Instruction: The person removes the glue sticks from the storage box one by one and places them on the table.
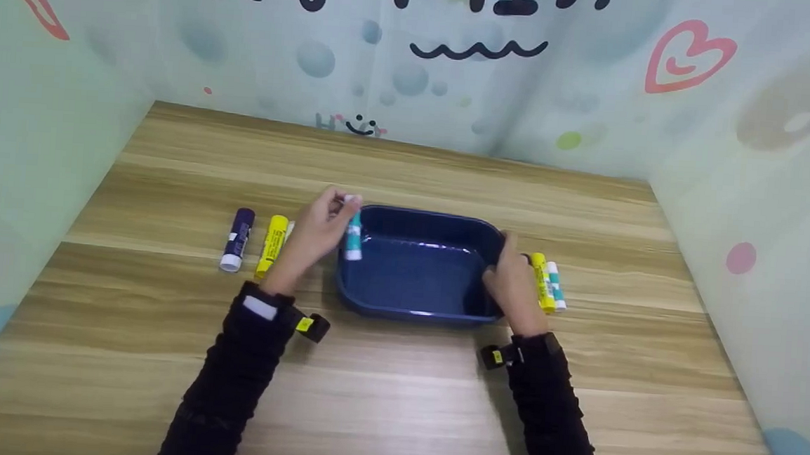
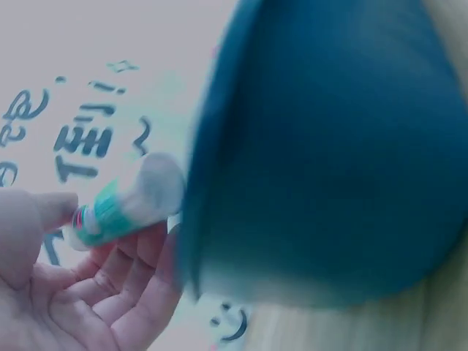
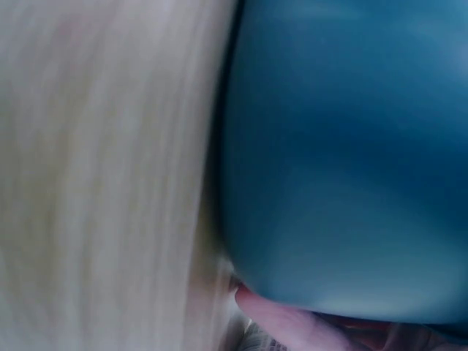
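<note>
My left hand point(image 1: 315, 230) pinches a teal-and-white glue stick point(image 1: 353, 243) between thumb and fingers, over the left rim of a dark blue rectangular dish point(image 1: 412, 277). In the left wrist view the glue stick point(image 2: 121, 208) points its white end towards the dish's wall. My right hand point(image 1: 516, 287) grips the dish's right side, its thumb over the rim. Low on the dish's outer wall point(image 3: 336, 212), a finger point(image 3: 292, 322) shows in the right wrist view. Inside the dish only the smooth floor and walls are visible.
Left of the dish stand out a purple glue stick point(image 1: 237, 240) and a yellow one point(image 1: 272, 246), with a white one partly behind my left hand. To the right lie a yellow glue stick point(image 1: 543, 283) and a teal-and-white one point(image 1: 556, 286). Printed cloth walls point(image 1: 413, 101) enclose the wooden table point(image 1: 380, 409).
</note>
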`<state>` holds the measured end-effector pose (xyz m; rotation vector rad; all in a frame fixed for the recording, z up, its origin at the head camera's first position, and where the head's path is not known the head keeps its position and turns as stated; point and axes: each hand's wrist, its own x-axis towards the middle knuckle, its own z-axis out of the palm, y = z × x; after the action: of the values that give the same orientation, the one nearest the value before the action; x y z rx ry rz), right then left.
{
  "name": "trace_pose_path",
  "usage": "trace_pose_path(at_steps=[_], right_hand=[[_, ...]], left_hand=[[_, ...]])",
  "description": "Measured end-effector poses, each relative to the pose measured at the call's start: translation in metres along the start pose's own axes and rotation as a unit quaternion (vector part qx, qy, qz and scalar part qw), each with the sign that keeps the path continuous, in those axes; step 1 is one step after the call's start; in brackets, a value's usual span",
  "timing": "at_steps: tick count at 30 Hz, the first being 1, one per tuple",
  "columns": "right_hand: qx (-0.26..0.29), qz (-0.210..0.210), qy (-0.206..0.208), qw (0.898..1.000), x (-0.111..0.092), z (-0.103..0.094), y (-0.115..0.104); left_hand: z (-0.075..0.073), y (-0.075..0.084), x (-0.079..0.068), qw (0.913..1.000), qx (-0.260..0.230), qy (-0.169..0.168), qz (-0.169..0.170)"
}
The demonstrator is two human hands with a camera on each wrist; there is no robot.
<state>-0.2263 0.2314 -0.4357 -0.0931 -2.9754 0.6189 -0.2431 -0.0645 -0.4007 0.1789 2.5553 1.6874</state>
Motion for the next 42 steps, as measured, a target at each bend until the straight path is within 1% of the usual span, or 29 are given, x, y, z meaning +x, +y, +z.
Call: trace_pose_path(at_steps=[2, 4, 7, 11, 14, 17, 20, 23, 25, 28, 30, 33, 36, 39, 42], right_hand=[[0.000, -0.001, 0.002, 1.000, 0.000, 0.000, 0.000], [0.001, -0.002, 0.005, 1.000, 0.000, 0.001, 0.000], [0.008, -0.002, 0.008, 1.000, 0.000, 0.001, 0.000], [0.022, 0.007, 0.000, 1.000, 0.002, -0.001, 0.001], [0.035, 0.020, -0.021, 0.999, 0.003, -0.003, 0.001], [0.046, 0.030, -0.041, 0.998, 0.004, -0.006, 0.001], [0.051, 0.029, -0.049, 0.997, 0.004, -0.007, 0.002], [0.054, 0.027, -0.051, 0.997, 0.003, -0.009, 0.001], [0.058, 0.029, -0.052, 0.997, 0.003, -0.009, 0.001], [0.058, 0.029, -0.052, 0.997, 0.002, -0.010, 0.001], [0.058, 0.030, -0.051, 0.997, 0.002, -0.009, 0.000], [0.055, 0.032, -0.054, 0.997, 0.003, -0.009, 0.000], [0.057, 0.035, -0.066, 0.996, 0.002, -0.012, 0.000], [0.052, 0.033, -0.089, 0.994, 0.001, -0.017, 0.001], [0.048, 0.031, -0.122, 0.991, 0.000, -0.024, 0.002]], left_hand=[[-0.011, -0.001, 0.000, 0.9999, 0.005, -0.001, -0.017], [-0.024, -0.003, -0.001, 0.9992, 0.012, -0.011, -0.038], [-0.042, -0.006, -0.004, 0.9971, 0.029, -0.034, -0.061], [-0.064, -0.010, -0.009, 0.9922, 0.034, -0.067, -0.100], [-0.076, -0.014, -0.012, 0.9891, 0.057, -0.065, -0.119], [-0.084, -0.019, -0.015, 0.9852, 0.095, -0.046, -0.136], [-0.086, -0.024, -0.015, 0.9794, 0.136, -0.022, -0.147], [-0.084, -0.030, -0.012, 0.9750, 0.159, 0.002, -0.154], [-0.081, -0.033, -0.011, 0.9727, 0.174, 0.020, -0.152], [-0.078, -0.036, -0.011, 0.9685, 0.192, 0.036, -0.155], [-0.077, -0.037, -0.011, 0.9628, 0.214, 0.041, -0.160], [-0.078, -0.038, -0.012, 0.9524, 0.241, 0.038, -0.183], [-0.079, -0.039, -0.013, 0.9474, 0.245, 0.027, -0.204], [-0.081, -0.040, -0.013, 0.9507, 0.228, 0.013, -0.210], [-0.082, -0.039, -0.013, 0.9538, 0.223, 0.003, -0.201]])
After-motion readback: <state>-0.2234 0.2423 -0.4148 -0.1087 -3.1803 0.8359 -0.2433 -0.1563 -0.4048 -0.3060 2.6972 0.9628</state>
